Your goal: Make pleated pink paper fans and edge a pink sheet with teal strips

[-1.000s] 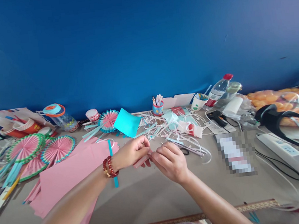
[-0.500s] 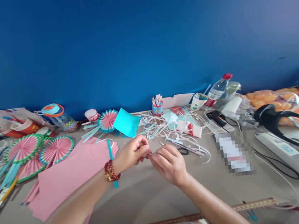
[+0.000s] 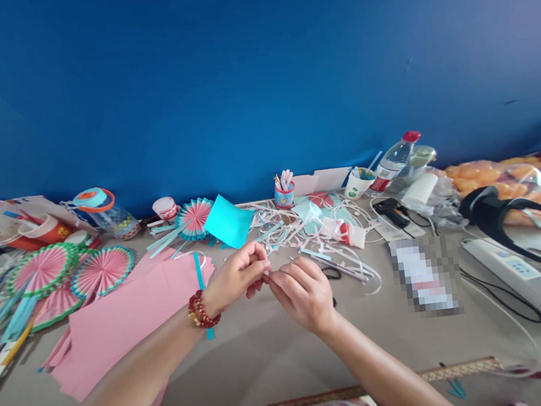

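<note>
My left hand (image 3: pixel 234 275), with a red bead bracelet on its wrist, and my right hand (image 3: pixel 301 293) meet fingertip to fingertip above the grey table (image 3: pixel 268 353). Both are closed in a pinch on a small folded pink paper piece (image 3: pixel 265 276), which the fingers almost wholly hide. Pink paper sheets (image 3: pixel 117 318) lie just left of my left hand, with a cyan strip (image 3: pixel 199 273) across them.
Pink pleated fans (image 3: pixel 46 267) (image 3: pixel 102 269) (image 3: pixel 196 216) lie at the left and back. A cyan sheet (image 3: pixel 228 224), paper scraps (image 3: pixel 302 225), a pen cup (image 3: pixel 285 195), a water bottle (image 3: pixel 393 163) and a glue gun (image 3: pixel 393 212) stand behind. A power strip (image 3: pixel 517 266) and black headset (image 3: pixel 496 210) lie right.
The pink piece showed below my left fingers a second ago; now it is drawn up into the pinch. Both hands have edged slightly left and closer together.
</note>
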Demonstrator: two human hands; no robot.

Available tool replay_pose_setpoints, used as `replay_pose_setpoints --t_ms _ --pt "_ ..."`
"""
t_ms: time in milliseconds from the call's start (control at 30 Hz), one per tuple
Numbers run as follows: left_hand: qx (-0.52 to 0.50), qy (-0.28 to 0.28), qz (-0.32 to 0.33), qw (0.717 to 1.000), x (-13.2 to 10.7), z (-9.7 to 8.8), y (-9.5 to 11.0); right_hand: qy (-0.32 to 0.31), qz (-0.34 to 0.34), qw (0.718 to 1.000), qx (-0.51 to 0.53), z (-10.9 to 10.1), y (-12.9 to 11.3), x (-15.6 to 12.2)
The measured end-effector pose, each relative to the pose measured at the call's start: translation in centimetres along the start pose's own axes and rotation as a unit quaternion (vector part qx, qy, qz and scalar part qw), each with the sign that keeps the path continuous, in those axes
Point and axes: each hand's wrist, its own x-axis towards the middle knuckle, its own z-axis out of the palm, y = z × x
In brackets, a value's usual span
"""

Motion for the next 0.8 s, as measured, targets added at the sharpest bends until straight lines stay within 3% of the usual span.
replay_pose_setpoints --t_ms 167,500,800 --pt "0.000 0.039 -0.008 0.999 0.3 0.1 -0.6 -0.010 0.000 1.000 0.000 0.2 -0.3 0.0" --pt "0.016 0.063 0.024 0.998 0.7 -0.3 -1.0 -0.024 0.005 1.000 0.006 0.3 -1.9 0.0" --pt "-0.008 0.048 0.026 0.998 0.9 -0.7 -1.3 -0.049 0.005 0.997 0.053 0.0 -2.7 -0.1"
